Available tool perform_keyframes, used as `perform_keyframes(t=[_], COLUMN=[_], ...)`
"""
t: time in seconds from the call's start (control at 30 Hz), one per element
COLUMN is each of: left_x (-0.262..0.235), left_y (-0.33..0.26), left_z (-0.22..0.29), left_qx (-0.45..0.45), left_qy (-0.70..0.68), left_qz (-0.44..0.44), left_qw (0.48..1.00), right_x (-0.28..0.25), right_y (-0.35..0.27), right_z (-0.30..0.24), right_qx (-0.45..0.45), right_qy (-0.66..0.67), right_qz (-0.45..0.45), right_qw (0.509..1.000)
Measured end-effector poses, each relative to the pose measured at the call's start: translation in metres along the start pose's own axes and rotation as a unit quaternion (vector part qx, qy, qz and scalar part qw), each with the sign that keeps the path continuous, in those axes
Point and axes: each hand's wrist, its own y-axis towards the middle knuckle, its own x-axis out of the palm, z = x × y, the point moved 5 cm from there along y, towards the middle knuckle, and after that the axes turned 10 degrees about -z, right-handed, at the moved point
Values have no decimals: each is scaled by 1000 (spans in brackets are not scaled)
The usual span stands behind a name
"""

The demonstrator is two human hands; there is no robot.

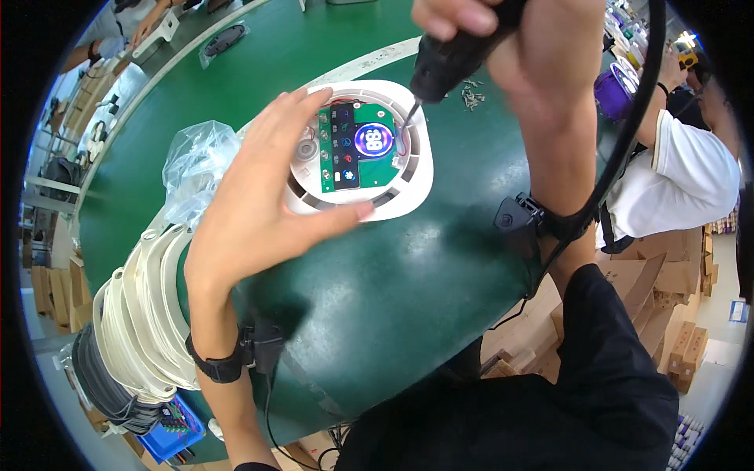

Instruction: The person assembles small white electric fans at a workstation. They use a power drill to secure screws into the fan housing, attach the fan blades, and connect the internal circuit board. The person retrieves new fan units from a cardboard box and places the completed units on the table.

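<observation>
A white rounded plastic housing (420, 177) lies on the green table in front of me. Inside it sits a green circuit board (378, 174) with a black strip of small coloured icons and a lit round blue display (374, 140). My left hand (255, 188) is closed around the housing's left side, fingers over the far rim and thumb on the near rim. With my right hand (538, 59) I grip a black electric screwdriver (448, 69); its bit points down at the board's right edge, by thin wires. Whether the bit touches a screw is too small to tell.
Loose screws (473, 96) lie right of the housing. A clear plastic bag (198, 169) and stacked cream-coloured rings (145, 314) stand at left, near a blue bin (174, 432). A black cable (640, 118) hangs along my right arm. Another person in a white sleeve (695, 161) works at right.
</observation>
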Motion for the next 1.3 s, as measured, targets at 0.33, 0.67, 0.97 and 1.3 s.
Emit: perform_keyframes(t=[0.33,0.67,0.97,1.3], left_x=[20,18,-21,-18], left_y=[104,154,75,63], left_z=[60,39,33,39], left_qx=[127,148,-16,32], left_qy=[107,41,163,168], left_qz=[-68,-161,-323,-246], left_qw=[984,975,932,954], right_x=[-101,-220,-148,-173], right_y=[-51,-133,-156,-150], right_z=[26,-39,67,67], right_qx=[-26,-172,23,32], right_qy=[115,-80,-668,-664], right_qz=[206,324,-212,-106], right_qw=[972,927,713,740])
